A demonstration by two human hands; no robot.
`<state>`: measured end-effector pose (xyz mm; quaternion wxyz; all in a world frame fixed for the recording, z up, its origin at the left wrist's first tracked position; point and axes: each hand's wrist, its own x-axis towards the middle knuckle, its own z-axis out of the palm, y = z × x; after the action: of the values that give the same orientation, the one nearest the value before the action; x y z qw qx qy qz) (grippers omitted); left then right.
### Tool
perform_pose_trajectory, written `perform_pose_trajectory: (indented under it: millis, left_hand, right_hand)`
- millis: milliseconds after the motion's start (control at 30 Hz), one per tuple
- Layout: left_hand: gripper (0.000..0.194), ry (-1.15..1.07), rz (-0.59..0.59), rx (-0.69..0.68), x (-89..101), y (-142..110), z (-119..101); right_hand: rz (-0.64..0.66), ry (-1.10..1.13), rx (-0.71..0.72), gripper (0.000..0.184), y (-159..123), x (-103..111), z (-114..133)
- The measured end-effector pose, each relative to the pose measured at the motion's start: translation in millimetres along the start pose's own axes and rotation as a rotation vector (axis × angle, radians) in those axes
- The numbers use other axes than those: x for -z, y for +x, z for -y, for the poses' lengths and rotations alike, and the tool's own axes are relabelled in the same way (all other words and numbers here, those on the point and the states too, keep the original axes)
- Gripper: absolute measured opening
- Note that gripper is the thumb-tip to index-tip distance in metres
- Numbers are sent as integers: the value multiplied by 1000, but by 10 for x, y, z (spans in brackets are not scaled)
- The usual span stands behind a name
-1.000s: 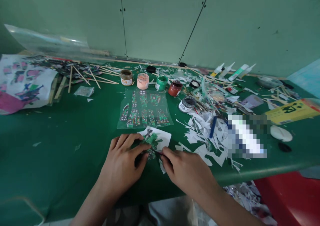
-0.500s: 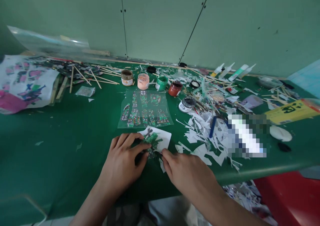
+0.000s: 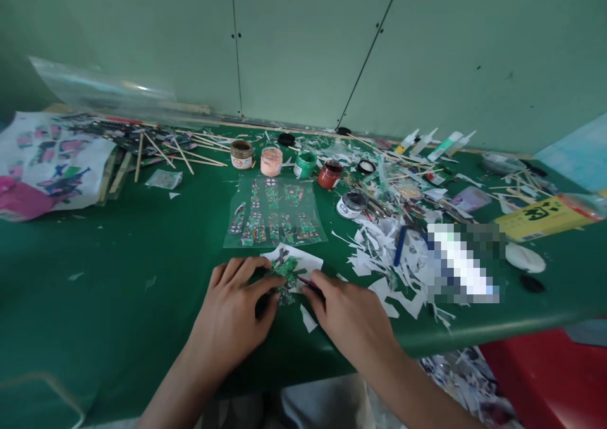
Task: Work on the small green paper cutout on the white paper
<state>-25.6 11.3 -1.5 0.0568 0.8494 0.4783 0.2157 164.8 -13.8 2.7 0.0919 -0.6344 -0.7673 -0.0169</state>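
Note:
My left hand [image 3: 239, 299] is closed at the front of the table, its thumb and fingertips on a small green-and-grey patterned piece [image 3: 287, 268]. White paper [image 3: 308, 261] with dark markings lies under and behind that piece. My right hand [image 3: 348, 306] is closed around a thin dark tool [image 3: 309, 283], whose tip points left at the piece; its exact kind is too small to make out. A white paper scrap [image 3: 308, 319] lies below the right fingers. Behind the hands, a clear plastic sheet [image 3: 310, 198] carries several green, patterned cut-outs.
Open paint jars, brown [image 3: 241, 155], peach [image 3: 271, 162], green [image 3: 305, 164], red [image 3: 330, 174] and black [image 3: 351, 204], stand behind the sheet. White paper scraps [image 3: 374, 242] pile up at right, near glue bottles [image 3: 446, 145]. Wooden sticks [image 3: 159, 151] and printed paper [image 3: 52, 157] lie left.
The right hand has shifted slightly, and the thin tool in it shows more clearly beside the patterned piece. The left hand stays on the piece. The view has tilted a little.

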Motion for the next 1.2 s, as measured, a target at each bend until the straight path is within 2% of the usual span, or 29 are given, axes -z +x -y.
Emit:
perform_pose_trajectory:
  millis: [233, 367, 533, 667, 833, 967, 1100, 1200]
  left_hand:
    - [27, 4, -3, 54, -3, 10, -6]
    - [30, -18, 28, 19, 18, 7, -8]
    - [34, -41, 54, -18, 28, -1, -4]
    - [36, -38, 55, -35, 22, 1, 6]
    - [40, -37, 68, -44, 24, -3, 8]
    - [37, -30, 56, -36, 35, 1, -12]
    - [27, -25, 13, -13, 41, 6, -28]
    - [29, -37, 13, -14, 38, 7, -22]
  right_hand:
    - [44, 37, 33, 10, -57, -15, -137]
    - [30, -17, 66, 16, -106, 95, -223]
    - [63, 74, 185, 24, -107, 242, -198]
    - [68, 49, 233, 26, -89, 191, -125]
    - [79, 18, 209, 28, -78, 82, -46]
    - [86, 13, 178, 25, -84, 96, 8]
    - [58, -4, 177, 24, -77, 117, -7]
    - [28, -11, 233, 25, -48, 106, -66]
